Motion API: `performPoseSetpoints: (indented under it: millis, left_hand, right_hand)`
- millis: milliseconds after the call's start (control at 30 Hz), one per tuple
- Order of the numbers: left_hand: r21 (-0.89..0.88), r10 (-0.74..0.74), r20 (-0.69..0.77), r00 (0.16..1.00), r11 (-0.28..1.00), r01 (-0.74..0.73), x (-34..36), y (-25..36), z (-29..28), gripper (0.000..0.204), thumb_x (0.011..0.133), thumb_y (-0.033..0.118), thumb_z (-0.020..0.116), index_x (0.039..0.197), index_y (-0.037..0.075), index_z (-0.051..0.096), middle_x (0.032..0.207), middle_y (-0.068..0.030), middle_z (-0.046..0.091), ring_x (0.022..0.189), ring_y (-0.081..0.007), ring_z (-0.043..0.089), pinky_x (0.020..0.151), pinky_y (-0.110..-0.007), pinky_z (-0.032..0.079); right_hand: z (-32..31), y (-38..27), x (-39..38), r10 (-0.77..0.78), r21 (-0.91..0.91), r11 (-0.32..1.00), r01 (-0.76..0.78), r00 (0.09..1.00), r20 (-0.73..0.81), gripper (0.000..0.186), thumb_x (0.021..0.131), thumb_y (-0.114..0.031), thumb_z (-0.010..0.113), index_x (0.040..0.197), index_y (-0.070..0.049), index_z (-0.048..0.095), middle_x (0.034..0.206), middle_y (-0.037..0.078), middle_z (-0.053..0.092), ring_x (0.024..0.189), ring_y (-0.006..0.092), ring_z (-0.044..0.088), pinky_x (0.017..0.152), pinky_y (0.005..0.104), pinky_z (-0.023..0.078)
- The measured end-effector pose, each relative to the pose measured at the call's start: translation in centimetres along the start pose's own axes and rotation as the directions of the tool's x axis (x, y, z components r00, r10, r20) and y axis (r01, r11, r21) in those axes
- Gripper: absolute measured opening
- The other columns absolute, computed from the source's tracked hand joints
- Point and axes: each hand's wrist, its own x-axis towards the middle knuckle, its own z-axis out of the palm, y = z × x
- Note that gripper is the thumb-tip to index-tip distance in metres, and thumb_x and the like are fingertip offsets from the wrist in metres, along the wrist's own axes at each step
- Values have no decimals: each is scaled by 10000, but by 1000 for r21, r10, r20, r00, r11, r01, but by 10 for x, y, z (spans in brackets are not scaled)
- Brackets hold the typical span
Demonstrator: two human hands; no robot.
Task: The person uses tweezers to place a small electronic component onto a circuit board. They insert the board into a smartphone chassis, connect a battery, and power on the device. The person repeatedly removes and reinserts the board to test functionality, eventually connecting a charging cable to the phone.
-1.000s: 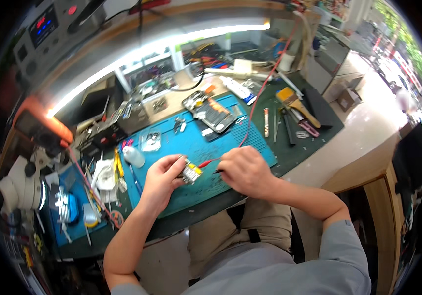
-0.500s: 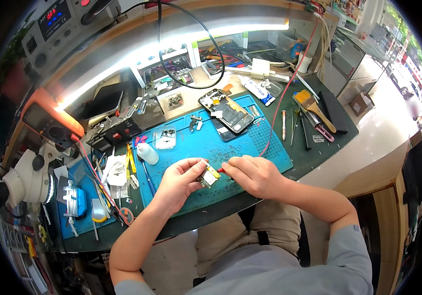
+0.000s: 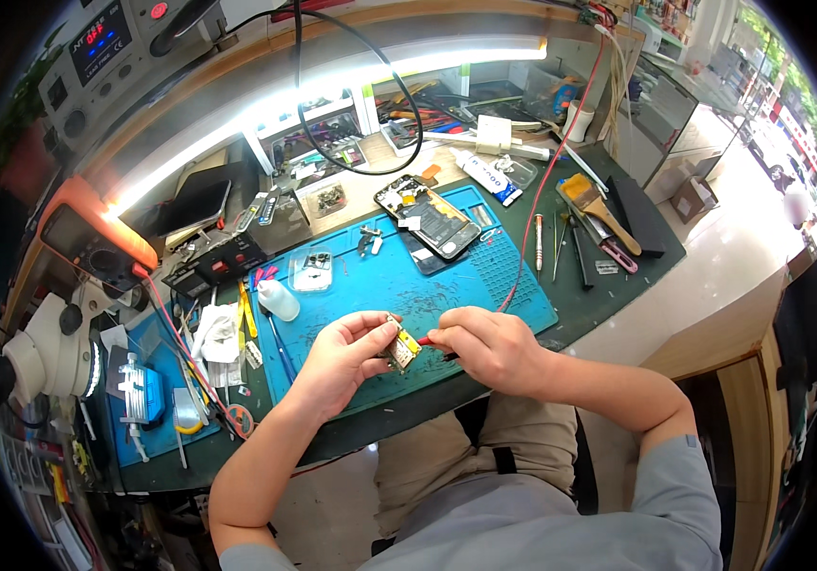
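Over the near part of the blue work mat, my left hand pinches a small phone circuit board with a yellow patch along one side. My right hand is closed around a slim red test probe, its tip pointed at the board's right edge. A dark tip also shows below those fingers; whether it is a second probe I cannot make out. Contact between the red tip and the board is too small to tell. Beyond both hands lies an opened phone, its inside facing up.
An orange multimeter stands at the left. A white bottle and a clear parts box sit on the mat. A red wire runs down toward my right hand. At the right lie a brush and a screwdriver.
The board has tilted slightly in my left hand. My right hand has shifted a little, and a dark tip now shows under its fingers. The whole view has moved slightly.
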Motion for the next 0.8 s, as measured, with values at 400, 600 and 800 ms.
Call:
performPoseSetpoints:
  millis: [400, 600, 800]
  left_hand:
    - [-135, 163, -58, 985, 976, -170, -1, 0, -1, 275, 963, 109, 673, 1218, 49, 591, 1109, -44, 651, 980, -136, 663, 828, -289, 572]
    - [163, 236, -147, 961, 964, -211, -5, 6, 0, 282, 948, 108, 695, 1206, 19, 623, 1113, -70, 694, 967, -120, 661, 808, -282, 559]
    - [124, 231, -142, 963, 969, -214, -3, 7, -4, 253, 970, 139, 673, 1191, 19, 648, 1172, -76, 688, 997, -137, 677, 839, -308, 586]
  right_hand:
    - [-73, 31, -16, 379, -350, 898, -267, 874, 304, 351, 836, -98, 691, 1172, -10, 639, 1063, 130, 645, 974, 284, 626, 843, 382, 520]
    - [-81, 46, 39, 486, -44, 847, -529, 740, 464, 348, 859, -181, 759, 1172, -46, 691, 1003, 103, 710, 902, 211, 675, 809, 326, 538]
    - [-6, 31, 56, 417, 354, 710, -609, 768, 486, 294, 928, -210, 722, 1144, -12, 702, 893, 93, 738, 823, 133, 691, 726, 298, 546]
